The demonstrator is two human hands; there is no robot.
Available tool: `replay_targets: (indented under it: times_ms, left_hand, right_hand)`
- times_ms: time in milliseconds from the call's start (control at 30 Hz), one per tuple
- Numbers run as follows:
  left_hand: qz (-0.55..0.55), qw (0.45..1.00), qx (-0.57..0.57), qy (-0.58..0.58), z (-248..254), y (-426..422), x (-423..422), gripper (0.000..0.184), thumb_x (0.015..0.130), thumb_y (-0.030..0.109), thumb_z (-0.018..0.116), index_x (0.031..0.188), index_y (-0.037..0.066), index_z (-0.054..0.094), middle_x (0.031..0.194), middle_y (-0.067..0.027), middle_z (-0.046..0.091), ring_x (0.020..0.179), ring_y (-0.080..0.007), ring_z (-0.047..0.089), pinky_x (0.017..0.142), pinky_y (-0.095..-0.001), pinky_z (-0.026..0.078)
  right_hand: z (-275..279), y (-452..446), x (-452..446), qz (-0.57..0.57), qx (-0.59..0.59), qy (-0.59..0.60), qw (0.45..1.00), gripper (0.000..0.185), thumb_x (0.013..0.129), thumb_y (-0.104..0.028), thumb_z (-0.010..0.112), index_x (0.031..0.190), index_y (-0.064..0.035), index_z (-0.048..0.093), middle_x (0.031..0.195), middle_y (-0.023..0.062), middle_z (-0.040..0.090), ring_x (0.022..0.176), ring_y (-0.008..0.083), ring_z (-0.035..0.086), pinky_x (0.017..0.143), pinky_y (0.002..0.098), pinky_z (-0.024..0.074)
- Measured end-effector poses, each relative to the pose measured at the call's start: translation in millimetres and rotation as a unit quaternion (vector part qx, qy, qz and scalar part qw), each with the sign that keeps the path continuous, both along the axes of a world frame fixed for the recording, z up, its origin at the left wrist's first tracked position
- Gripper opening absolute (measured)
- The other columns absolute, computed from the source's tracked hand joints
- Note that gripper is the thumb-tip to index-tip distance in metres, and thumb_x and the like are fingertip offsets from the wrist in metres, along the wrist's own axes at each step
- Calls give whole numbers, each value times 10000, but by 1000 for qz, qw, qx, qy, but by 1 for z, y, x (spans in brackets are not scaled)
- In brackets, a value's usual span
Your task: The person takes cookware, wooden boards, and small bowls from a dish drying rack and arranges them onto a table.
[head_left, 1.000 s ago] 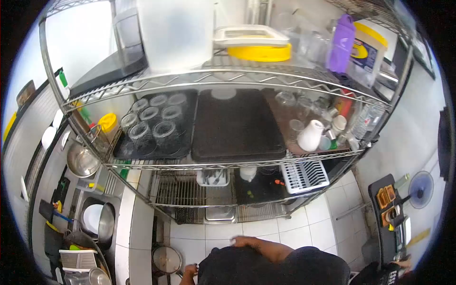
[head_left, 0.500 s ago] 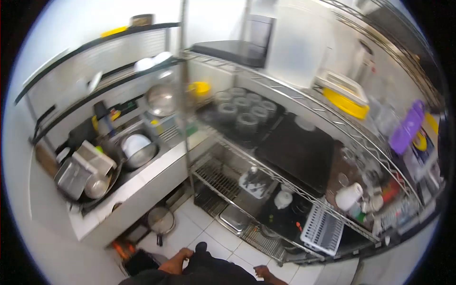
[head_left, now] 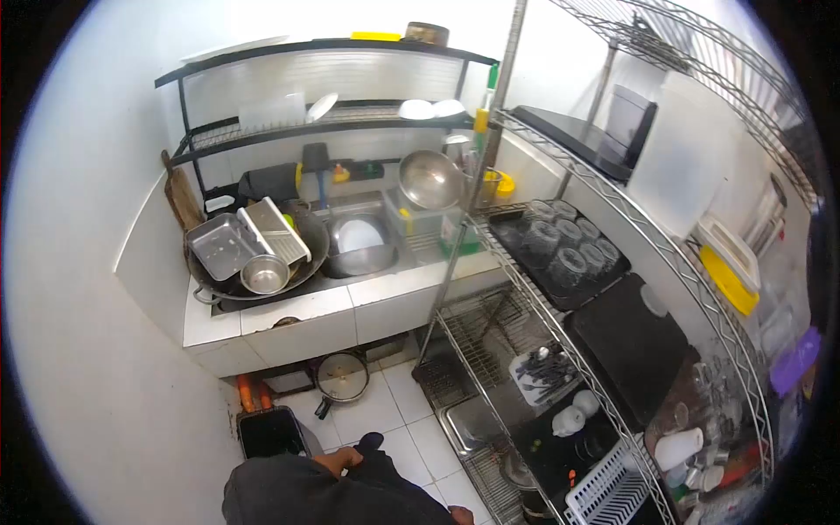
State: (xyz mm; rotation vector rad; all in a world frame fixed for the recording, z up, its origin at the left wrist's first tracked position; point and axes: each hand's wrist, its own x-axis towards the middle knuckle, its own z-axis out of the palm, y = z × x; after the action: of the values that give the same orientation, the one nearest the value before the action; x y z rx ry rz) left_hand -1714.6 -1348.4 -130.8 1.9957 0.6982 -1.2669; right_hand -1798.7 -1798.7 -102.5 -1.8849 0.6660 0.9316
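Note:
My left hand (head_left: 343, 460) hangs low beside the dark clothing (head_left: 289, 490) on my body, its fingers curled in, with no object showing in it. Only a small part of my right hand (head_left: 461, 514) shows at the bottom edge; its fingers are mostly hidden. Past my left hand, the tip of a dark shoe (head_left: 371, 442) stands on the white tiles. A black bin (head_left: 273, 430) is to the left of that hand. A pan with a dark handle (head_left: 341, 376) sits on the floor under the counter.
The sink (head_left: 363, 262) holds a white bowl. Left of it, a large wok (head_left: 311, 254) carries metal and plastic containers. A wire shelving rack (head_left: 525, 293) fills the right side, with upturned glasses (head_left: 569, 236), a black board (head_left: 632, 332), cutlery (head_left: 547, 372) and a white dish rack (head_left: 608, 490).
My view has turned left toward the sink, so the counter and rack sit farther right. My right hand has dropped mostly out of view. Neither hand has picked anything up.

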Motion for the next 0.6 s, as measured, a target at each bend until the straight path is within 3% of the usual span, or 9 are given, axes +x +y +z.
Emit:
replay_targets:
  times_ms: [33,67,167,300,400,467,533,567,600]
  left_hand:
    - [21,1000,-13,-20,-21,8,3,474,897,470,621,1010,30,758,931,-163,727,876,-325,694,705,-546,547]
    - [26,999,-15,-16,-33,10,14,474,897,470,621,1010,30,758,931,-163,727,876,-325,694,705,-546,547]
    - [-155,988,-1,-3,-53,10,54,441,877,431,626,1020,33,753,947,-182,726,869,-329,691,744,-517,538]
    - [-216,973,-5,-76,4,4,113,480,822,397,637,1130,40,727,1192,-192,687,1115,-332,654,917,-463,521]
    - [-281,956,-44,-65,-13,21,156,504,822,403,612,1139,27,723,1244,-208,676,1176,-344,642,967,-451,513]
    - [-339,936,-86,-37,-19,34,162,515,836,417,585,1120,11,726,1234,-221,676,1176,-355,640,973,-452,509]
    - [-155,986,-9,-53,17,53,173,527,865,422,537,1089,-16,726,1233,-240,666,1200,-370,621,1005,-449,489]
    - [-153,987,-11,-48,25,62,175,527,865,422,537,1089,-16,726,1233,-240,666,1200,-370,621,1005,-449,489]
    - [-152,986,9,-71,30,72,175,511,866,403,531,1085,-15,729,1235,-242,665,1204,-371,618,1012,-448,485]
  right_hand:
    - [4,3,8,-7,1,-4,1000,308,895,-298,573,1051,-55,682,1020,174,718,931,306,708,776,464,568]
    - [7,6,15,-12,1,-7,1000,312,893,-299,577,1057,-55,681,1019,173,718,929,305,708,773,463,568]
    - [12,14,32,-3,-7,-2,1000,323,889,-301,586,1075,-54,681,1015,173,718,920,301,709,767,463,569]
    - [9,30,51,84,-30,20,996,340,884,-304,599,1099,-53,680,1011,172,718,909,296,711,758,462,570]
    - [4,40,58,205,-49,0,978,354,879,-306,609,1116,-53,680,1008,172,718,900,293,713,751,462,571]
    - [-1,49,74,359,-63,-80,928,364,876,-307,615,1128,-52,680,1005,171,718,894,291,714,747,461,572]
    - [-13,61,97,528,-96,-208,818,375,874,-309,622,1140,-52,679,1003,171,718,889,288,714,742,461,573]
    - [-1,80,119,333,-19,-159,929,357,897,-314,638,1140,-56,678,992,138,716,855,284,708,714,445,570]
    - [3,95,135,203,26,-91,975,316,914,-284,621,1123,-53,675,1005,130,708,854,276,699,705,439,565]
